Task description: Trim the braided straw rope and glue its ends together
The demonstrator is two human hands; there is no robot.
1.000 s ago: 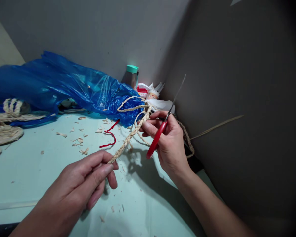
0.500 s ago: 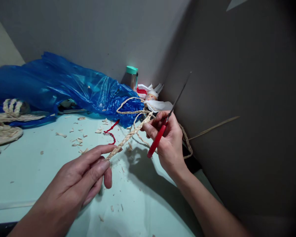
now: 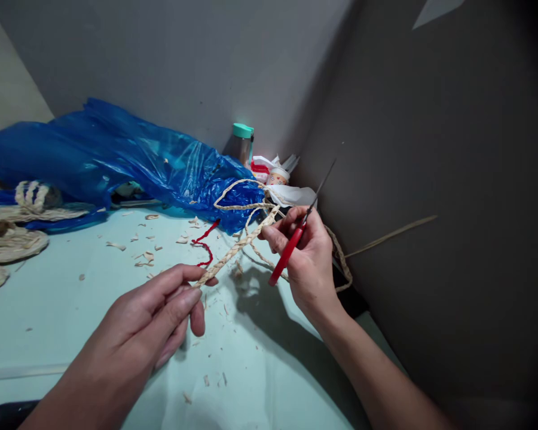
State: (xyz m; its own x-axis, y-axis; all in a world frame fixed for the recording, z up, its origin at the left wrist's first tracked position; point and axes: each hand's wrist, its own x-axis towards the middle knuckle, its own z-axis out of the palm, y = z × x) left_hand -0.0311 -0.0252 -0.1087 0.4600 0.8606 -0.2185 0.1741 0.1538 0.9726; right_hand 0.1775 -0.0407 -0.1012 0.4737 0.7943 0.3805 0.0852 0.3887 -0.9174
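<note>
A pale braided cord [image 3: 232, 252] of straw-like fibre runs slantwise between my two hands. My left hand [image 3: 165, 316] pinches its near end between thumb and fingers. Further up, my right hand [image 3: 302, 251] pinches the cord with thumb and forefinger. Red-handled scissors [image 3: 291, 251] also lie in my right hand, their thin blades pointing up and away from the cord; the handle loops are partly covered by the fingers. Thinner braided strands loop behind the right hand, and a loose strand [image 3: 390, 235] sticks out to its right.
A crumpled blue plastic bag [image 3: 147, 152] stretches across the back. Behind it stand a bottle with a teal lid [image 3: 242, 131] and a patterned paper cup [image 3: 278, 174]. Fibre bundles [image 3: 13, 242] lie at left. A red cord [image 3: 204, 243] and fibre scraps are on the pale green tabletop [image 3: 94, 322]. A dark wall rises at right.
The scissors' blades have dipped slightly lower. Both hands keep their hold on the braided cord, and the view has shifted a little.
</note>
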